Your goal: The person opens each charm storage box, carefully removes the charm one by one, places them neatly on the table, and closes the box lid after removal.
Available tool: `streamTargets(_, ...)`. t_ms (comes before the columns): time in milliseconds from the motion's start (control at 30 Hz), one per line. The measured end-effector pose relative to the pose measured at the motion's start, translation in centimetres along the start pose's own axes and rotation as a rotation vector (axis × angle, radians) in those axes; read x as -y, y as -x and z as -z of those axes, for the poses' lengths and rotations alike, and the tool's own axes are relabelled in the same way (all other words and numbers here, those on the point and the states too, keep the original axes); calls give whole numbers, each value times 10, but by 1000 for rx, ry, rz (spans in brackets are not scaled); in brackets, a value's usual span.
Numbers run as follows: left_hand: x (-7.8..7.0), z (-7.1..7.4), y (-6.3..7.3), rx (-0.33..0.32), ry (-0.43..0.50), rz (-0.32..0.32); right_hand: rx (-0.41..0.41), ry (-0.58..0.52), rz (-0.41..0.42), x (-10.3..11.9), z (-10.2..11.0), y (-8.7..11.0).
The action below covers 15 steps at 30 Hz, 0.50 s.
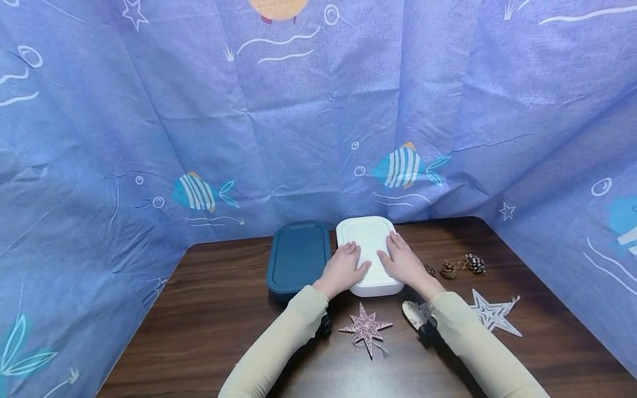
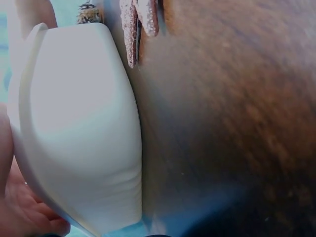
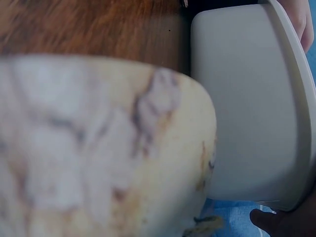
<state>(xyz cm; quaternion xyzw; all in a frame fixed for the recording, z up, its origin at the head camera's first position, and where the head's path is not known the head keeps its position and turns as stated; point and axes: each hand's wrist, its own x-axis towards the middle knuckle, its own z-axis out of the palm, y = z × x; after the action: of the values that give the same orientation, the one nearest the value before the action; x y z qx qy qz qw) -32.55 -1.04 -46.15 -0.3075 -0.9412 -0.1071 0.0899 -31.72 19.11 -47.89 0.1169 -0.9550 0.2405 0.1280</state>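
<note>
A white lidded box [image 1: 370,235] stands on the table, its lid on top. My left hand [image 1: 342,268] rests at the lid's left side, fingers pointing away and thumb spread inward. Opposite it, my right hand [image 1: 405,264] lies along the right side, thumb over the lid. The left wrist view has the box's pale front wall [image 2: 84,118] large, with left-hand fingers [image 2: 37,215] at the lid's edge. Just below my right wrist sits a cream oval ornament [image 1: 414,315] with a printed pattern; it blocks much of the right wrist view.
A dark blue lidded box [image 1: 299,257] stands left of the white one. A pink glitter star [image 1: 366,327] lies in front. At right are a white star [image 1: 492,313] and pine cones [image 1: 449,270]. A blue fish-print cloth [image 1: 308,138] hangs behind the brown table [image 1: 214,309].
</note>
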Motion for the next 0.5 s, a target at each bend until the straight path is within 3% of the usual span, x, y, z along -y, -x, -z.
streamTargets(500,1,0,-1,-57,70,-41,-2,-23,-6,0,3,-1)
